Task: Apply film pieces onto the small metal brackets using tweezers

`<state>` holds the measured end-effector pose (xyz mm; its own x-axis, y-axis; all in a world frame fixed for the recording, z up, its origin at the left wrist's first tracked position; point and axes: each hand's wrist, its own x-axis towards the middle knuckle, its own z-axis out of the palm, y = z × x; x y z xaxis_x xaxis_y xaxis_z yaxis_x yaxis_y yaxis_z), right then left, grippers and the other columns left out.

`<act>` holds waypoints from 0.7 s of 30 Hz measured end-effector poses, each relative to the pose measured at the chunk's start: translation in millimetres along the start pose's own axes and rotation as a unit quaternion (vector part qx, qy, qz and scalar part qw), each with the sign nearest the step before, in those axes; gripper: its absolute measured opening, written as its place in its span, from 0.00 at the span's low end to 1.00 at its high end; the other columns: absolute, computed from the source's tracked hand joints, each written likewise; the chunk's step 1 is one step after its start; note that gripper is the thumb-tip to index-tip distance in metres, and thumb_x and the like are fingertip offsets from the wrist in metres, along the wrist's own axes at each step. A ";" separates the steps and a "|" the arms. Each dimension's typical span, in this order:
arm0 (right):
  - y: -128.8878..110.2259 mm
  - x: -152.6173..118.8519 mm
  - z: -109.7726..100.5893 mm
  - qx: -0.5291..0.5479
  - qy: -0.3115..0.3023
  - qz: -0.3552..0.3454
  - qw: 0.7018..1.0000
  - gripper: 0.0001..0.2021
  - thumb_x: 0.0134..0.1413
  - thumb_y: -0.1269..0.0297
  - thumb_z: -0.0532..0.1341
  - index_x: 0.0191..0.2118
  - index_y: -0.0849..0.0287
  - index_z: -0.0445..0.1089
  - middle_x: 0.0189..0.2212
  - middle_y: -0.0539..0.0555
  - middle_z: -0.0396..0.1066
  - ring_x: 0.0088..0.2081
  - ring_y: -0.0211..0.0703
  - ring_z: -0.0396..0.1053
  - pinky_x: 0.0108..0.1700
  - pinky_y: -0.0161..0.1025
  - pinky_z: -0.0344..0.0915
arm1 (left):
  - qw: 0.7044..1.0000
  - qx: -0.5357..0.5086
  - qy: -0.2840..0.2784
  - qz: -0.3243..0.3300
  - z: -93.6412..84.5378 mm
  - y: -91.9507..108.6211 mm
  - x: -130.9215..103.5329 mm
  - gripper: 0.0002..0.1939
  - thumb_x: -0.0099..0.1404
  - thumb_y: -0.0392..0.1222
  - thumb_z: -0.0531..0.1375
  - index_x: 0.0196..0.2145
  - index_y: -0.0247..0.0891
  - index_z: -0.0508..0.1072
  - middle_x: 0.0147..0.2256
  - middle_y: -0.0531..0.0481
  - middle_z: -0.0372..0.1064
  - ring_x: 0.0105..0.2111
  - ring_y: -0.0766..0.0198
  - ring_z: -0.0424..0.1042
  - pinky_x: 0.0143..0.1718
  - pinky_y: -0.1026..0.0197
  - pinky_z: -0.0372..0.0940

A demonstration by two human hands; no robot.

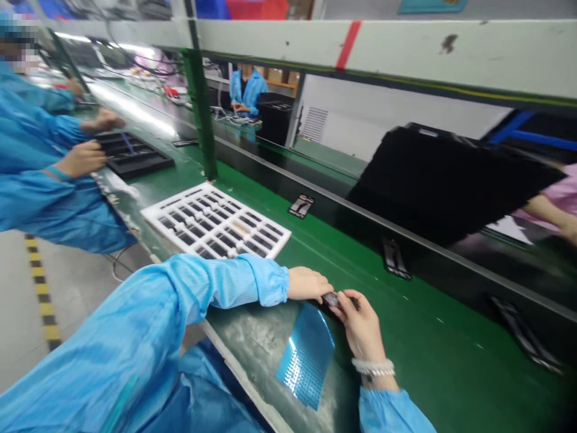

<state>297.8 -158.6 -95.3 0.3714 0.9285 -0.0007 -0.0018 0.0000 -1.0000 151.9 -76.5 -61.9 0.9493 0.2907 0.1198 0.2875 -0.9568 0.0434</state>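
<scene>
Both my hands meet over the green bench on one small dark, flat part (332, 299). My left hand (310, 284) reaches in from the left with its fingertips closed on the part's near end. From the right, my right hand (360, 319) pinches the same part between thumb and fingers; a white coiled band circles that wrist. Most of the part is hidden by the fingers, so its exact kind cannot be told. Just below the hands lies a shiny blue sheet (309, 358) with rows of small marks.
A white slotted tray (151, 213) of dark parts stands left. Flat dark pieces lie along the bench's back, one of them a framed part (301, 205). A co-worker's hands (83, 157) work over a black tray (148, 165). A green post (201, 114) rises behind.
</scene>
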 end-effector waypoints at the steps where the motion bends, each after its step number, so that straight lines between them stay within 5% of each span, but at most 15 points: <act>1: -3.9 -2.7 1.9 0.011 -0.011 0.007 1.000 0.20 0.36 0.49 0.69 0.30 0.57 0.64 0.23 0.45 0.69 0.25 0.39 0.73 0.29 0.36 0.75 | 1.000 0.007 -0.001 -0.009 -4.2 -0.6 -3.1 0.10 0.63 0.44 0.59 0.39 0.37 0.69 0.37 0.47 0.71 0.36 0.63 0.72 0.37 0.64 0.66; 5: -16.9 -12.9 6.1 0.061 -0.054 0.053 0.995 0.21 0.39 0.49 0.69 0.34 0.57 0.64 0.32 0.52 0.76 0.35 0.43 0.75 0.38 0.37 0.74 | 0.997 0.032 0.000 -0.069 -27.0 -34.7 -34.7 0.07 0.66 0.38 0.55 0.42 0.37 0.68 0.38 0.46 0.70 0.40 0.63 0.70 0.40 0.64 0.64; 12: -18.9 -10.4 0.6 0.072 -0.001 0.078 0.994 0.25 0.32 0.49 0.72 0.35 0.58 0.64 0.31 0.52 0.77 0.32 0.40 0.75 0.33 0.32 0.72 | 0.973 0.077 -0.008 -0.219 -48.4 -157.9 -140.2 0.09 0.62 0.34 0.57 0.42 0.34 0.66 0.40 0.44 0.68 0.42 0.59 0.68 0.43 0.61 0.62; 15: -15.8 -9.9 0.5 0.068 -0.004 0.089 0.994 0.26 0.31 0.49 0.72 0.35 0.58 0.64 0.31 0.52 0.77 0.31 0.39 0.74 0.32 0.32 0.71 | 0.972 0.078 -0.018 -0.220 -37.7 -175.7 -161.5 0.12 0.62 0.36 0.57 0.44 0.33 0.66 0.41 0.43 0.67 0.43 0.58 0.67 0.44 0.60 0.62; 21: -14.3 -12.0 -1.2 0.057 -0.009 0.102 0.993 0.27 0.32 0.48 0.71 0.36 0.57 0.63 0.30 0.51 0.77 0.31 0.39 0.74 0.33 0.31 0.71 | 0.980 0.073 -0.008 -0.187 -23.9 -178.4 -170.8 0.21 0.62 0.35 0.52 0.53 0.29 0.63 0.48 0.38 0.64 0.47 0.56 0.64 0.52 0.57 0.58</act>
<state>294.5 -170.2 -81.0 0.3352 0.9202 -0.2021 -0.1799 -0.1480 -0.9725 -64.6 44.7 -66.5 0.7760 0.6216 0.1072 0.6291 -0.7750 -0.0602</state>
